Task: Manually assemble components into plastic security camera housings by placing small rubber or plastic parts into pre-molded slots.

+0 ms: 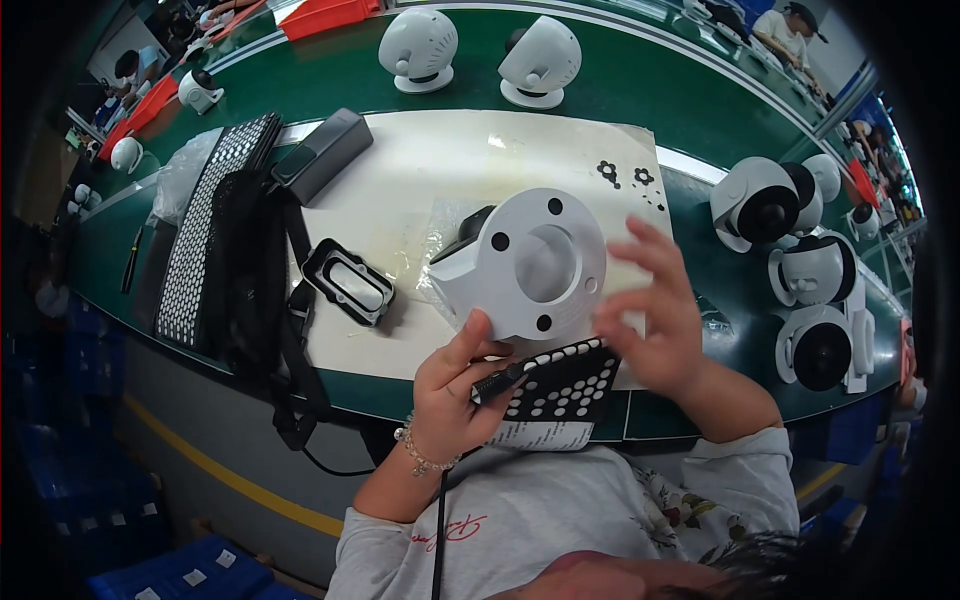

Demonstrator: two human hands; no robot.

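- The left hand [450, 385] has its grip closed on a thin black tool [497, 381] with a cord running down from it, and the thumb presses up against the lower rim of the white round device [525, 268].
- The right hand [655, 315] is spread wide, holding nothing; its fingers rest at the device's right edge, steadying it.
- The device sits tipped on the pale mat [440, 165] of the desk [650, 90], its flat round base with dark holes facing up.
- It looks like hard, smooth plastic: stiff, probably light, and likely to slip or roll on its curved body.
- The base rim seems the safest hold; the dark lens side, facing away, should be spared.
- A sheet of black dots [565, 385] lies just below it.
- More white devices [800, 270] stand to the right.
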